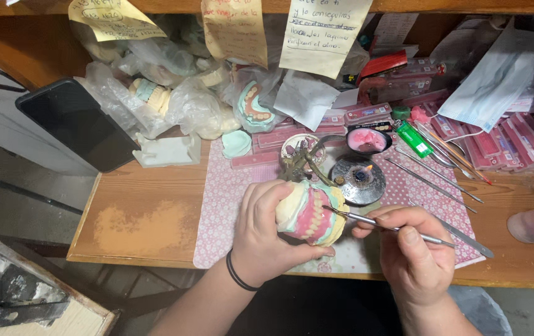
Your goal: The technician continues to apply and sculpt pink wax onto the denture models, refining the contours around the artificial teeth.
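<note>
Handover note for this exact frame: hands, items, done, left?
Left hand: gripping the denture model, teeth facing right.
Right hand: pinching a metal wax tool, tip at the teeth.
Small burner lit on the pink mat, just behind the model; spare instruments to its right.
Done: teeth sit in pink wax.
Left: cannot tell how much wax work remains.

A wooden workbench point(149, 224) carries a pink patterned mat point(223, 205) at centre, a black phone point(77, 124) upper left, and a green lighter point(414, 139) and metal instruments point(432, 183) upper right.
</note>
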